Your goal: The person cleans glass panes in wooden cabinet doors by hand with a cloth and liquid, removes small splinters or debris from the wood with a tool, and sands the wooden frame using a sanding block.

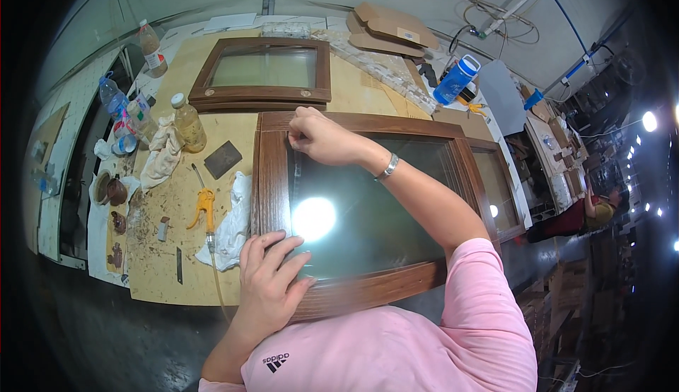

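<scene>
A brown wooden frame with a glass pane [368,201] lies flat on the worktable in front of me. My left hand [272,282] rests on its lower left part, fingers spread over the wood and the edge of the glass. Over the far left corner of the pane, my right hand [318,135] is closed in a pinch. What its fingers hold, if anything, is hidden. A metal bracelet [387,166] circles my right wrist. Bright lamp light reflects in the glass between my hands.
A smaller glazed frame [263,96] lies behind; another glazed frame [498,194] sits at right. Left are a yellow air blow gun [204,207], white cloth [233,229], dark pad [223,159] and several bottles. A blue bottle [457,79] and cardboard [389,28] are at back. A person [583,212] stands far right.
</scene>
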Demonstrator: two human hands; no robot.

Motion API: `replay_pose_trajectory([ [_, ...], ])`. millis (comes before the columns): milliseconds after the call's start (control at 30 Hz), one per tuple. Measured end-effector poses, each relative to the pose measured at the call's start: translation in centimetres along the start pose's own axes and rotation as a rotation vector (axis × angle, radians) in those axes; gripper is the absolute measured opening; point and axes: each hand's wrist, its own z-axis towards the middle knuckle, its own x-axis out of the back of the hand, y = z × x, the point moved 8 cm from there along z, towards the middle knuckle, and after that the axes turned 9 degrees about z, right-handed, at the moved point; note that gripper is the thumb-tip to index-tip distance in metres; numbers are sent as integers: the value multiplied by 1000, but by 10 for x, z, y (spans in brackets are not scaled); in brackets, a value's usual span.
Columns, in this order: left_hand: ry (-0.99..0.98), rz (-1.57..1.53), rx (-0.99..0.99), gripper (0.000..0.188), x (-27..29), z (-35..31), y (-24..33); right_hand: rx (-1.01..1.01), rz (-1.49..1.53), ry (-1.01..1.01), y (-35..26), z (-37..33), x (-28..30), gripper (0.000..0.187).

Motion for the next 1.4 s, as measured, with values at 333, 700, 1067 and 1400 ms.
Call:
replay_pose_trajectory([
  [333,-1,-4,1,34,1,1,1,107,-42,77,3,-9,0,7],
  [700,130,256,-116,29,6,70,-27,241,78,251,-2,-23,1,15],
  [1067,118,345,-78,27,-15,91,-38,244,58,356,-1,-17,4,14],
  [1400,98,372,-39,43,-16,95,-42,157,83,266,20,-9,6,9],
])
